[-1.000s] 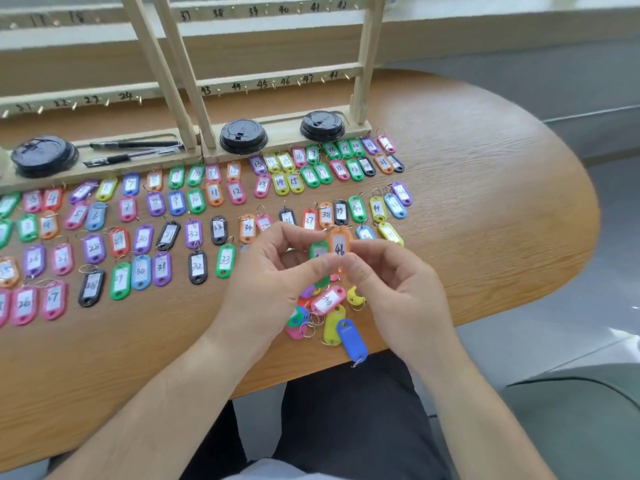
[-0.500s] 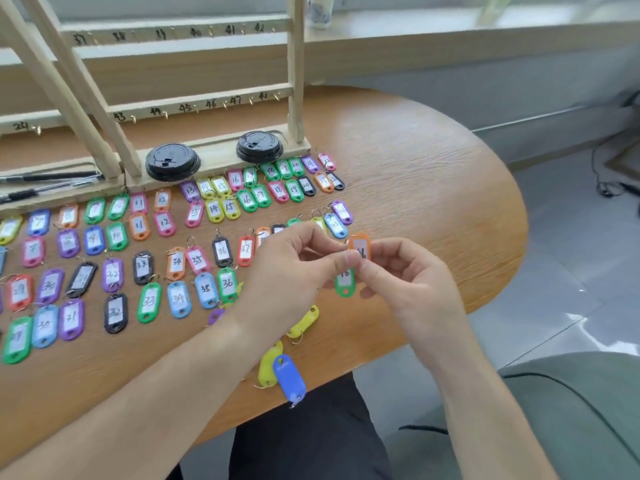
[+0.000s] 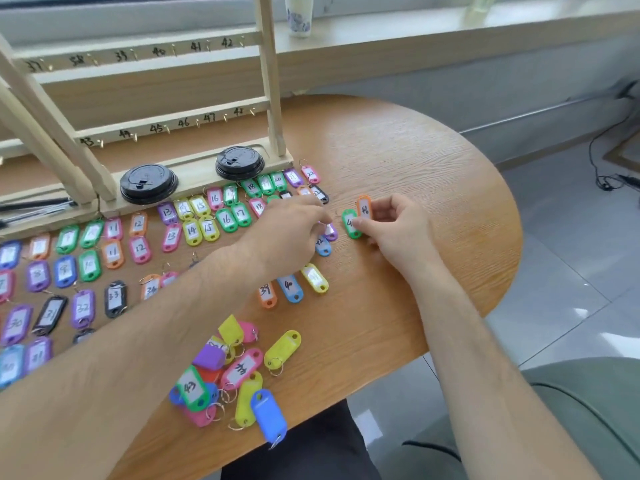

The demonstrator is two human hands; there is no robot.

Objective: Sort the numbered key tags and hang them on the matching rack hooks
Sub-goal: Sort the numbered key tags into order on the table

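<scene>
Orange tag [image 3: 364, 208]; green tag [image 3: 350, 223]

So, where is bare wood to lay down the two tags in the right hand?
Bare wood lies right of the right hand holding the tags, to the table's round edge, and behind it beside the rack. Sorted rows crowd the left side; a loose pile crowds the near edge.

Both bare forearms reach forward over the counter [image 3: 433, 174]. The left grip [image 3: 287, 233] lies palm down, its fingertips blurred. The right grip [image 3: 398, 230], fingers curled, pinches an orange tag [image 3: 363, 206].
</scene>
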